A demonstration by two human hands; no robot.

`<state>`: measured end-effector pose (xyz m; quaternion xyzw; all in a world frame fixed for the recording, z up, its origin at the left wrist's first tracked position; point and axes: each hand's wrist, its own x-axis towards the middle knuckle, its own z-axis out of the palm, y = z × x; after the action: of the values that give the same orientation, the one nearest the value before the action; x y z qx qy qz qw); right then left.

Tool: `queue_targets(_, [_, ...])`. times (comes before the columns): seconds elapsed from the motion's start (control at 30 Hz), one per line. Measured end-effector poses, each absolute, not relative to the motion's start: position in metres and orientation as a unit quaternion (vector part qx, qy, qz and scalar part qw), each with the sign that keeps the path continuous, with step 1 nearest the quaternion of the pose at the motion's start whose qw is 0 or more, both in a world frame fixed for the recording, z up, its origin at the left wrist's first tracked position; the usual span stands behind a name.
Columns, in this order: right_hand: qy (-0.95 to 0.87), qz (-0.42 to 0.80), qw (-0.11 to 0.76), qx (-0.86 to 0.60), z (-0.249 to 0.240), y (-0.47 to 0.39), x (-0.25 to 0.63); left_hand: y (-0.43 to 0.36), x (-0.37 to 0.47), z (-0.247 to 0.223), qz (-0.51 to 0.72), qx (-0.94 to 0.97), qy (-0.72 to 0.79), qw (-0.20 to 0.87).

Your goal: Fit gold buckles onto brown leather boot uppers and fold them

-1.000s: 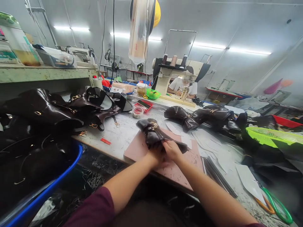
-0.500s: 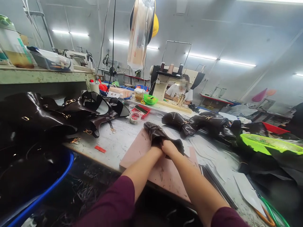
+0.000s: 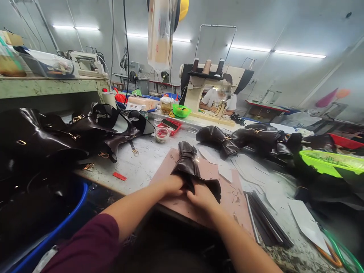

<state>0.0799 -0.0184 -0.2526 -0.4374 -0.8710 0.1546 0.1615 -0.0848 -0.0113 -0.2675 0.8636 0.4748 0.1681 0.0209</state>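
A dark brown leather boot upper (image 3: 186, 161) with straps and a small buckle lies over a pink board (image 3: 167, 167), its closed end pointing away from me. My left hand (image 3: 174, 185) is at the near left side of its opening, the fingers partly inside and under the leather. At the right of the opening, my right hand (image 3: 200, 193) has its fingers wrapped into the leather, with the thumb showing near the middle. Most fingertips of both hands are hidden by the upper.
More dark boot uppers lie left (image 3: 99, 129) and right (image 3: 250, 138). A blue-rimmed tub (image 3: 82, 197) is at the lower left. Dark strips (image 3: 267, 220) and a green basket (image 3: 327, 161) are at right. A person (image 3: 217, 100) sits behind a sewing machine (image 3: 196, 94).
The boot upper has turned so its closed end points away, and it lies nearer me. My hands have moved apart and closer to the board's front edge. The view has shifted slightly.
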Motion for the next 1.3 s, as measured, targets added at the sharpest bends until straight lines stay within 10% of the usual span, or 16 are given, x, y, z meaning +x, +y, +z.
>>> queue_targets(1.3, [-0.859, 0.204, 0.233, -0.409, -0.29, -0.017, 0.116, -0.031, -0.077, -0.258, 0.047, 0.892, 0.448, 0.046])
